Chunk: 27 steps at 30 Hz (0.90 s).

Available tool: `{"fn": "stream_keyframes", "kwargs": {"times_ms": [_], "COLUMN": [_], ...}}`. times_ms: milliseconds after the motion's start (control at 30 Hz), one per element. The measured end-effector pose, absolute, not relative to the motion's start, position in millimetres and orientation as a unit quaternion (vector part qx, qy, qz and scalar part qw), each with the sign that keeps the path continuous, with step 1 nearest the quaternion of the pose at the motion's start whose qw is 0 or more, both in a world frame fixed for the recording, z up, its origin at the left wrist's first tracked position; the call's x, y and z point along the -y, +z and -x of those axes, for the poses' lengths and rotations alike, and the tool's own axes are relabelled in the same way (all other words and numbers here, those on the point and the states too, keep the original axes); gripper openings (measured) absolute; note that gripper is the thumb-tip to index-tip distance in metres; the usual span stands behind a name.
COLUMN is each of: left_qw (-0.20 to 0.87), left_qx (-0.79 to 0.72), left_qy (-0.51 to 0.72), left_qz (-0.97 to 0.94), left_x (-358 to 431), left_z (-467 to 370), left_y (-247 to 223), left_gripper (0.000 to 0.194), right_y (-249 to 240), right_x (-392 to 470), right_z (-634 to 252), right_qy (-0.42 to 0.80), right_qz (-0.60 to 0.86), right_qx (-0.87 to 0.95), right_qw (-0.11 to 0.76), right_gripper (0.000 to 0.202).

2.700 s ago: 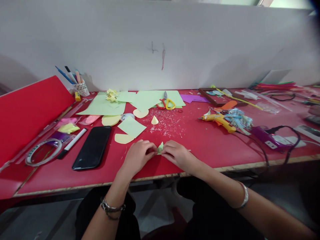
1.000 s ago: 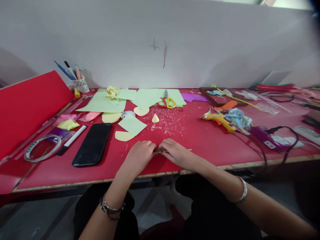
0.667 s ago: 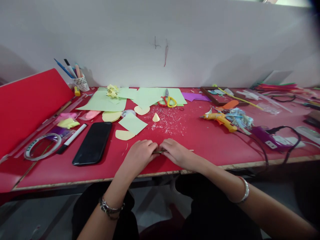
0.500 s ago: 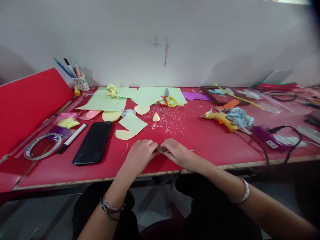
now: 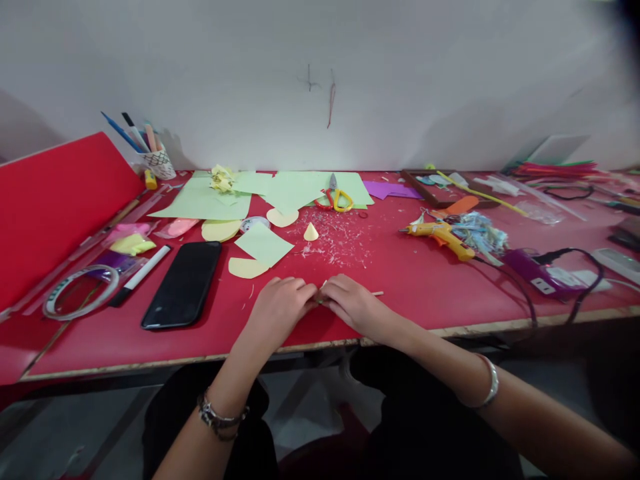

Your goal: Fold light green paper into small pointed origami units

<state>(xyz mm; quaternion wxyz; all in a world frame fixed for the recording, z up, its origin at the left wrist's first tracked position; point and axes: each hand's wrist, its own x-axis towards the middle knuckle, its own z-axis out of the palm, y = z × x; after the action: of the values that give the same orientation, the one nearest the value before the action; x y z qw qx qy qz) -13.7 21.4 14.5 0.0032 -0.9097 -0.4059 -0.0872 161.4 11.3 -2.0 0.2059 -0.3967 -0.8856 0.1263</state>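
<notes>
Both hands' grips — left (image 5: 311, 297), right (image 5: 326, 293) — pinch a small green piece (image 5: 321, 301).

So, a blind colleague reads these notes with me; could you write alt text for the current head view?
Left hand and right hand meet at the near edge of a red table, fingers around a small, mostly hidden green piece. Beyond them stand a pale paper cone and scissors lying on green paper.

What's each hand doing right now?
Left hand: fingers pinched on a small green paper piece, mostly hidden.
Right hand: fingers pinched at the same piece, from the other side.
</notes>
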Motion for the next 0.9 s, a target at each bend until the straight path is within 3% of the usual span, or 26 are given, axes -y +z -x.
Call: {"fn": "stream_keyframes", "kwargs": {"times_ms": [900], "left_qw": [0.009], "left_qx": [0.419], "left_qy": [-0.083], "left_qz": [0.904], "left_x": [-18.8], "left_z": [15.3], "left_y": [13.7], "left_gripper": [0.015], "right_y": [-1.3], "right_x": [-12.3], "right_z": [-165.7], "right_qy": [0.168], "right_qz": [0.38], "right_qx": [0.869], "right_qw": [0.269], "right_gripper": [0.009]}}
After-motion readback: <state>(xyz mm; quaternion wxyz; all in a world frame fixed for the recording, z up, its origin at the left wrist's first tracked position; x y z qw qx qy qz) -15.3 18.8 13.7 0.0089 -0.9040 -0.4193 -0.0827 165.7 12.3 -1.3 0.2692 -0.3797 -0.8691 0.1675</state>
